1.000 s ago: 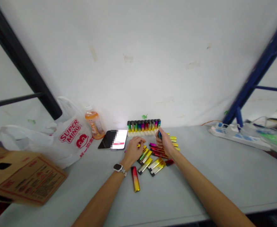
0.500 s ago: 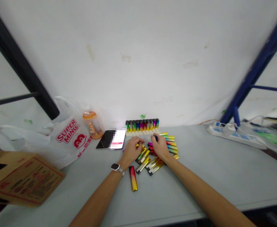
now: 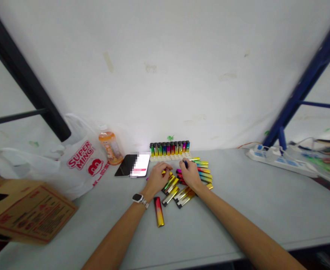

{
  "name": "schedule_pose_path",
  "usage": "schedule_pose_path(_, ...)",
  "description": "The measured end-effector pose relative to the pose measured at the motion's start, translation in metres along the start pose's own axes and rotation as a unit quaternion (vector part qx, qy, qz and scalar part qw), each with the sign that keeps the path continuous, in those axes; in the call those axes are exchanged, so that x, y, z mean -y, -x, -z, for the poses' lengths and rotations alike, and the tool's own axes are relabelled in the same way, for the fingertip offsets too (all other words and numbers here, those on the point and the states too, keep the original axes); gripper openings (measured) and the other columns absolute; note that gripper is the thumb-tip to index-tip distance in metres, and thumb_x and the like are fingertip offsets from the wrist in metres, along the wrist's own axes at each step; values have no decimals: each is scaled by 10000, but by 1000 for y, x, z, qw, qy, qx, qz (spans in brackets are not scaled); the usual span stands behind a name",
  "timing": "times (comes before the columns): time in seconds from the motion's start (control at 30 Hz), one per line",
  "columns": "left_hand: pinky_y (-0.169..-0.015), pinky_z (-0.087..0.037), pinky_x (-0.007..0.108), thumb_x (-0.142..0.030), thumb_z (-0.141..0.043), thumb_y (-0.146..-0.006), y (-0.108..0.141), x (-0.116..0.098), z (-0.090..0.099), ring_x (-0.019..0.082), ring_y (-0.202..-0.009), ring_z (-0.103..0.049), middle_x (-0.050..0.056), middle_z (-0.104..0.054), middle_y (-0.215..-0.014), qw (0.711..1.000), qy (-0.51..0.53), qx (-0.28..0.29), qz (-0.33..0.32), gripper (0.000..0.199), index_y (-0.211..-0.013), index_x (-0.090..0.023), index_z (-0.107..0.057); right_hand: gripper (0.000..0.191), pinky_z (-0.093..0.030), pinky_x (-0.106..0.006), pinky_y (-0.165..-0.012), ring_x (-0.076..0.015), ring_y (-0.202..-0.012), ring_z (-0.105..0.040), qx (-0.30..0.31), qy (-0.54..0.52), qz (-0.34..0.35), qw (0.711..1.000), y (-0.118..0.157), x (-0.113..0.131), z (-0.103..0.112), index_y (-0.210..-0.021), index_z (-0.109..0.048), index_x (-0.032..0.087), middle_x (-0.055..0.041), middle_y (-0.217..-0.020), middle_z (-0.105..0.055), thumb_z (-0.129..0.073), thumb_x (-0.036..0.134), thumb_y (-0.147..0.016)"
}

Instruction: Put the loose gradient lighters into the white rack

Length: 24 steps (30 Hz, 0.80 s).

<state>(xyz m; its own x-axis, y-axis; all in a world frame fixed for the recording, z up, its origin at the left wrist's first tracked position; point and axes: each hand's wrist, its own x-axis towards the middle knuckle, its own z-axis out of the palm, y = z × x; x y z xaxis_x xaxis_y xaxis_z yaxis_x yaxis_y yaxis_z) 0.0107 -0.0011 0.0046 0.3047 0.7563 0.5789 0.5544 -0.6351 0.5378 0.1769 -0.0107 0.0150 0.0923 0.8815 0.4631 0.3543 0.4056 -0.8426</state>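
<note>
My right hand (image 3: 191, 175) is closed round a lighter (image 3: 185, 163), whose dark blue end shows at the fingers. My left hand (image 3: 158, 178), with a watch on its wrist, hovers loosely curved over lighters on the left, its fingers apart. Beneath and between both hands lies a heap of shiny lighters (image 3: 171, 195) in gold, silver, red and green; the hands hide some of them. Behind the hands, a row of upright lighters (image 3: 170, 149) stands in a pale rack (image 3: 169, 158). One red and yellow lighter (image 3: 159, 212) lies apart, nearer the table's front edge.
A tablet (image 3: 125, 165) lies left of the rack. Beyond it are an orange drink bottle (image 3: 110, 146), a white plastic bag (image 3: 71, 176) and a cardboard box (image 3: 32, 213). To the right, a power strip (image 3: 280, 162) with cables rests near a blue post (image 3: 300, 90). A wall closes off the back.
</note>
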Motion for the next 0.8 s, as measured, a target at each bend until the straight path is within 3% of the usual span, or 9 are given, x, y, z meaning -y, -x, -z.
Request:
schedule_pose_path(0.23, -843, -492, 344, -75, -476, -852, 0, -1, 0, 183, -879, -614, 34, -667, -849, 1000, -2, 4, 1, 192, -826, -187, -629, 382, -277, -268, -575, -130, -565, -371, 0, 11, 25, 1000, 4, 2, 3, -632, -399, 216, 49, -548, -385, -482, 466, -908)
schedule_pose_path(0.6, -834, -496, 344, -70, -469, -842, -1, -3, 0, 187, -869, -617, 34, -665, -832, 1000, -6, 6, 5, 208, -811, -191, -636, 263, -280, -268, -595, -139, -575, -403, 6, 34, 38, 999, -2, -6, 2, -647, -412, 218, 50, -567, -396, -424, 291, -899)
schedule_pose_path(0.8, -832, -498, 345, -70, -472, -841, -1, -2, 0, 187, -871, -618, 32, -667, -840, 1000, -3, 7, 4, 207, -819, -194, -637, 246, -285, -267, -589, -143, -573, -404, 7, 31, 32, 999, -1, -6, 2, -646, -413, 222, 49, -556, -408, -425, 280, -884)
